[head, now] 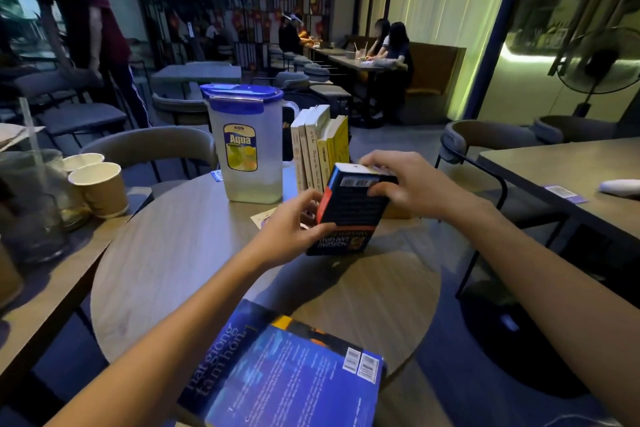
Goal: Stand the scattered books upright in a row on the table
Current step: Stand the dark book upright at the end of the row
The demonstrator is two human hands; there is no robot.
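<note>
Several cream and yellow books [318, 146] stand upright in a row at the far side of the round wooden table [180, 253], next to a water jug. In front of them I hold a dark book with a red spine [351, 210], tilted up off the table. My left hand [294, 230] grips its lower left edge and my right hand [405, 182] holds its top right corner. A blue book [294, 371] lies flat at the near table edge, between my forearms.
A clear plastic jug with a blue lid [247, 146] stands left of the upright books. Paper cups [98, 187] and glasses sit on the adjoining table at left. Chairs ring the table. Another table [568, 173] is at right. People sit and stand behind.
</note>
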